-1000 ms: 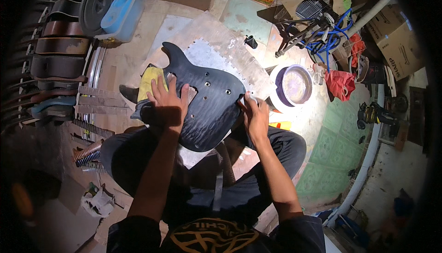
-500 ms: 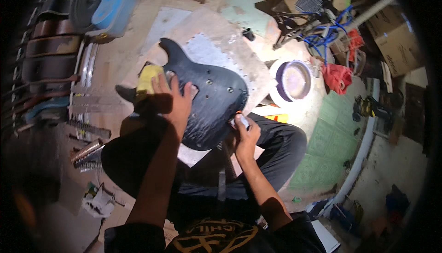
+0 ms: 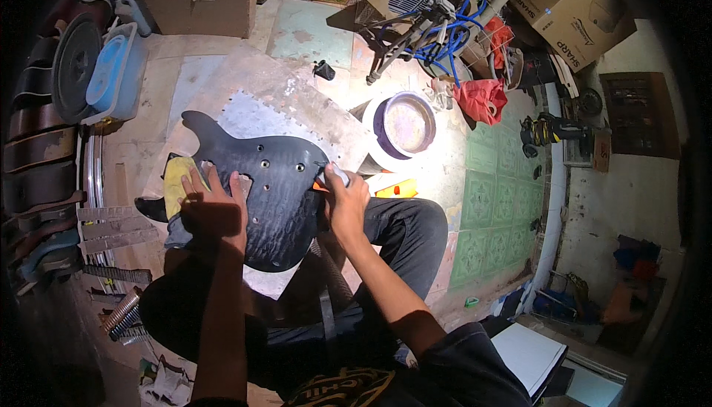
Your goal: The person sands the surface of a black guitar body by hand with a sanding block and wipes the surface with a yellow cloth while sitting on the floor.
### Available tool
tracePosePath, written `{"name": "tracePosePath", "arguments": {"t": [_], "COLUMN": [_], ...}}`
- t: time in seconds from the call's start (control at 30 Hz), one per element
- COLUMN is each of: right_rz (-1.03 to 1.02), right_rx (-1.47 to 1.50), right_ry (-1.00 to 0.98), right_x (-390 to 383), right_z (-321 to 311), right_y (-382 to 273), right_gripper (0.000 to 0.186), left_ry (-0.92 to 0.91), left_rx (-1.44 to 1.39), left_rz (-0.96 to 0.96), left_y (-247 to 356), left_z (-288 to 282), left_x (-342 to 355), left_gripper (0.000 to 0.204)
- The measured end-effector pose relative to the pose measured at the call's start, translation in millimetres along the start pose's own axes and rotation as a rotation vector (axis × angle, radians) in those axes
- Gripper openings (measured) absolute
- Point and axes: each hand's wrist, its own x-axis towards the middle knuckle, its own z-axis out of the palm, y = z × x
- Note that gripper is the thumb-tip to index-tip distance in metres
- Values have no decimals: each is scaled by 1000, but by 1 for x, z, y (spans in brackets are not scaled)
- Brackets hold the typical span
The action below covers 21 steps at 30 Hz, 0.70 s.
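Note:
A dark electric guitar body lies tilted across my lap, its dull black face marked with several holes and pale smears. My left hand presses a yellow cloth with a greyish lower part against the body's left side, thumb apart on the face. At the right edge of the body, my right hand pinches a small white and orange piece. Its exact kind is hidden by my fingers. Under the body, part of a pale, stained board shows.
Ahead to the right stands a purple-rimmed basin of cloudy liquid. Beyond it are a tangle of blue hose and a red cloth. A blue tub and stacked curved dark pieces line the left side.
The whole view has turned, so the guitar body and both hands appear lower and further left. My right hand sits a little higher along the body's right edge. Both hands keep their holds.

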Motion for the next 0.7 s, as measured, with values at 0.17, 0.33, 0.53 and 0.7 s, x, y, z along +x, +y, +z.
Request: {"name": "tracePosePath", "arguments": {"t": [0.17, 0.33, 0.53, 0.7], "right_rz": [-18, -86, -64, -24], "right_rx": [-10, -46, 5, -109], "right_ry": [-103, -58, -164, -204], "right_x": [-46, -38, -67, -27], "right_z": [-11, -10, -15, -8], "right_y": [-1, -7, -13, 2], "right_gripper": [68, 66, 69, 53], "left_ry": [87, 75, 77, 82], "left_rx": [-61, -46, -14, -50], "left_rz": [-34, -75, -80, -65], "left_y": [-6, -5, -8, -6], "left_z": [28, 29, 28, 23], "left_x": [-1, -4, -3, -3], "left_gripper": [56, 56, 59, 60]}}
